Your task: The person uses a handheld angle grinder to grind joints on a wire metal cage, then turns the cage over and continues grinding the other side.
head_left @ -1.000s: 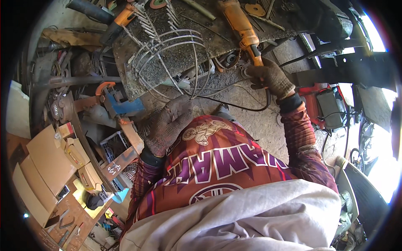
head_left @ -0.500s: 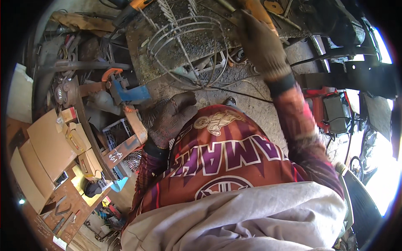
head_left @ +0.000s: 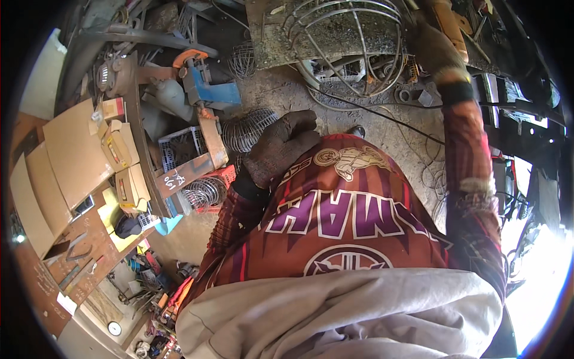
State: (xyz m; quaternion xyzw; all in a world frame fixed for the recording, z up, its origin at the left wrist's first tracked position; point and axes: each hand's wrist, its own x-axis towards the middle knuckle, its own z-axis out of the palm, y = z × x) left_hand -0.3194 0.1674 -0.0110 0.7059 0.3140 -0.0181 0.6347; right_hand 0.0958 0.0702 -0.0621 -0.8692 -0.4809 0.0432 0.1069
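Note:
A cage of bent round metal wire point(head_left: 347, 11) stands at the far edge of the view, on a dark, grimy steel worktop point(head_left: 272, 45). Just right of it is my right hand point(head_left: 439, 51), in a tan knitted glove, stretched out beside an orange cylindrical piece point(head_left: 448, 27). Blur and the frame's top hide its fingertips and anything in them. My left hand point(head_left: 278, 149), in a dark knitted glove, is held before my chest with its fingers curled together. Whether something is inside that grip does not show. Coiled wire point(head_left: 248, 128) lies below and beyond it.
To the left is a brown metal bench frame point(head_left: 179, 179) with a blue clamp-like piece point(head_left: 212, 90). More coiled wire point(head_left: 206, 192) sits beside a red crate point(head_left: 226, 175). Opened cardboard boxes point(head_left: 78, 143) stand farther left. A black cable point(head_left: 382, 115) crosses the concrete floor.
The whole view has swung left, so the cage, worktop and both hands appear farther right, and the cage higher. My right hand remains beside the cage; my left stays curled by my chest.

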